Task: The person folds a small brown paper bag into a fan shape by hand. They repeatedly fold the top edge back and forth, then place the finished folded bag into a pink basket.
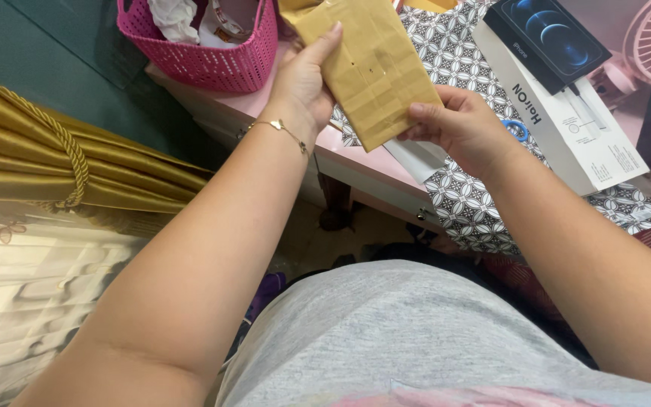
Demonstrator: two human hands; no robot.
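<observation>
Both hands grip 1 brown paper envelope (371, 71) above the pink bench (356, 162): left hand (303, 83) flat along its edge, right hand (453, 124) fingers pinching its lower corner. That thin pinch could slip, dropping it beside the pink basket (212, 53).

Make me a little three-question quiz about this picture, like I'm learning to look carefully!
1. True or false: both hands hold the brown paper envelope.
2. What colour is the basket on the table? A) blue B) pink C) green
3. Fill in: the left hand wears a thin gold ____ at the wrist.

Key: 1. True; the right hand pinches its lower edge. 2. B. 3. bracelet.
</observation>
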